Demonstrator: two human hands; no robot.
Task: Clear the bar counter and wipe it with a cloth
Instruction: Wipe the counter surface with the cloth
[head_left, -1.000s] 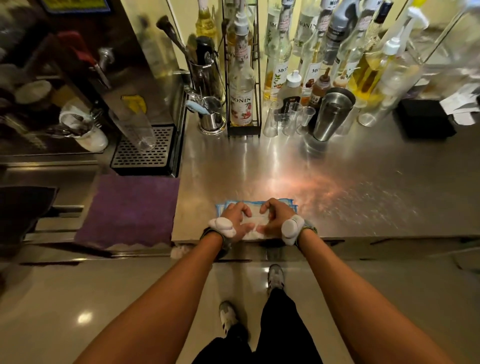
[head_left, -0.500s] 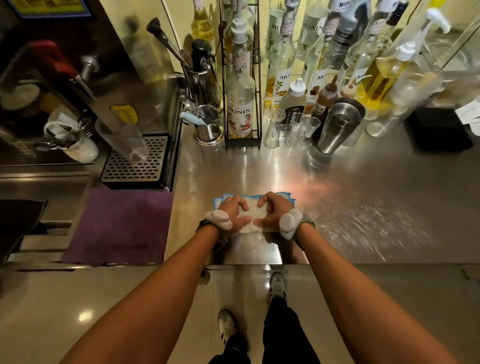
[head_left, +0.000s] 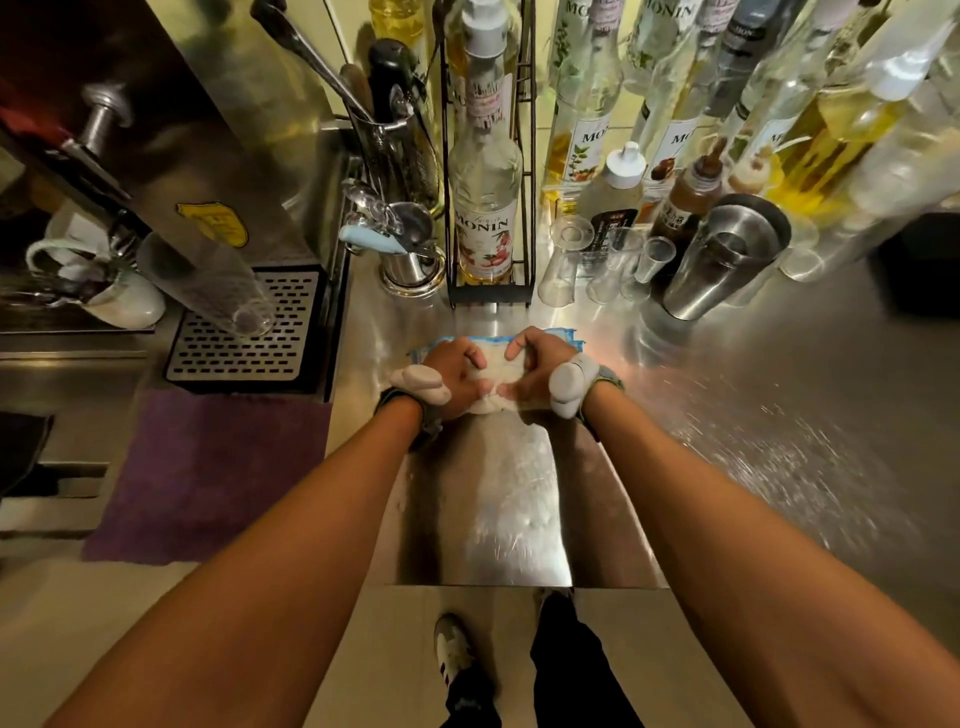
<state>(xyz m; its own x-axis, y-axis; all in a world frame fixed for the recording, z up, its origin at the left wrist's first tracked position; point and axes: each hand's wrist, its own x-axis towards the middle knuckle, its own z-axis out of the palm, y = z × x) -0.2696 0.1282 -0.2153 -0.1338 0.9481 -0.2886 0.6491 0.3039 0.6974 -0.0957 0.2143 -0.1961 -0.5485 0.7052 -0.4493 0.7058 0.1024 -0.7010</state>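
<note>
1. In the head view, your left hand (head_left: 457, 376) and your right hand (head_left: 530, 371) lie side by side on the cloth (head_left: 491, 369), just on the near side of the wire rack (head_left: 491, 300).
2. Both hands have curled fingers that grip the cloth, and the thumbs almost meet in the middle.
3. The cloth is white and bunched under your palms. Its blue edge shows past your fingertips, toward the rack but apart from it.
4. The cloth rests on the steel counter (head_left: 727, 415). A wet, smeared strip runs from it, away from the rack, to the counter's near edge.
5. Right of the rack stands a steel shaker (head_left: 722, 260). Left of the rack are a drip tray (head_left: 244, 332) and a purple mat (head_left: 208, 478).
</note>
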